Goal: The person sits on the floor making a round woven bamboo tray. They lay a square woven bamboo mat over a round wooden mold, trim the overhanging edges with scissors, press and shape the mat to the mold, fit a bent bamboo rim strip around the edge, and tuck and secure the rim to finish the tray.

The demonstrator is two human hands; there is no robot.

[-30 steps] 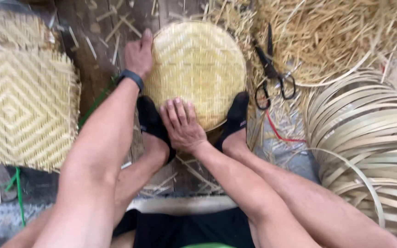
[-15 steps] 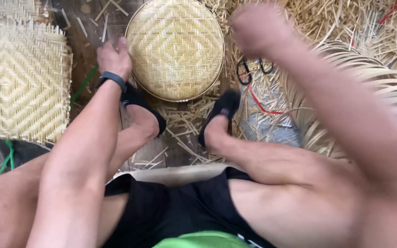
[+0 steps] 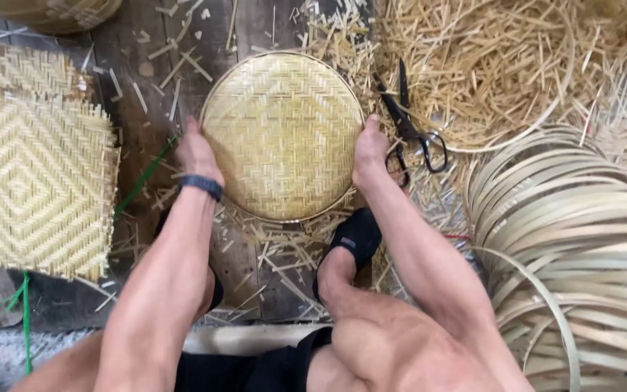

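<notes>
Both hands clamp the round woven bamboo tray on the plank floor between the feet, left hand on its left rim, right hand on its right rim beside the black scissors; probably a gripping-and-positioning step, wanting even pressure from both sides.

No packages, labels, signs or screens in view.
</notes>
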